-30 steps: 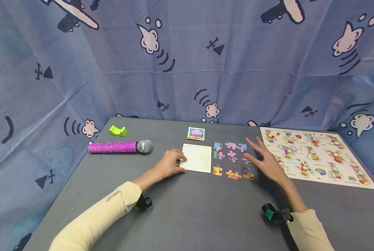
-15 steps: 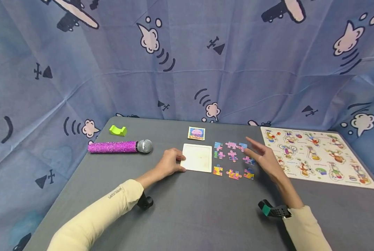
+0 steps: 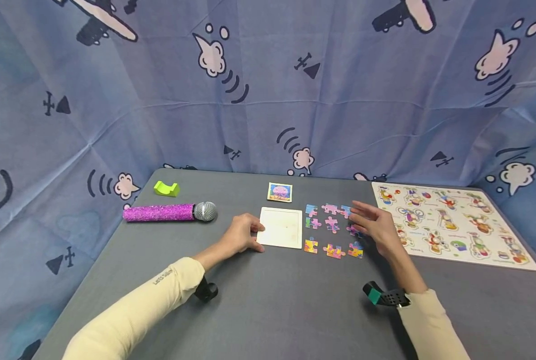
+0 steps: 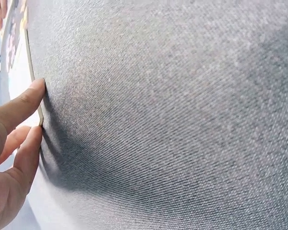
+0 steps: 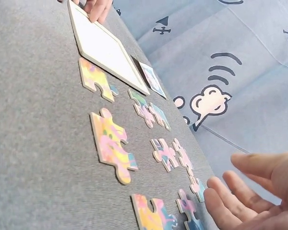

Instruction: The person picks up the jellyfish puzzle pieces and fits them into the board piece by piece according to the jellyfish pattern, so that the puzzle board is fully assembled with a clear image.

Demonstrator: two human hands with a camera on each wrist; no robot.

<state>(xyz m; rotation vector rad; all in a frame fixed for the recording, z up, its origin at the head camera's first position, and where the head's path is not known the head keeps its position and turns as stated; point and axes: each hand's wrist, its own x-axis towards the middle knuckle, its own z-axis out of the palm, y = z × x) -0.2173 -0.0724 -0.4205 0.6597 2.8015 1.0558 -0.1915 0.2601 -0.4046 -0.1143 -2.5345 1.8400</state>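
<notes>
My left hand grips the lower left corner of a white square puzzle tray, thumb and fingertips at its edges. The left wrist view shows two of its fingertips against the tray's edge. Just right of the tray, several jigsaw pieces lie in loose rows; a pink piece is in the middle and a yellow-pink piece in front. My right hand hovers over the right-hand pieces, its fingers relaxed and holding nothing. Those fingers partly hide a blue-pink piece.
Behind the tray lies a small jellyfish picture card. A purple glittery microphone and a green curved block lie to the left. A large picture board covers the right back. A blue patterned curtain hangs behind the grey table.
My right hand has drawn slightly left and its spread fingers have come closer together. The left hand stays on the tray, and the pieces lie as before.
</notes>
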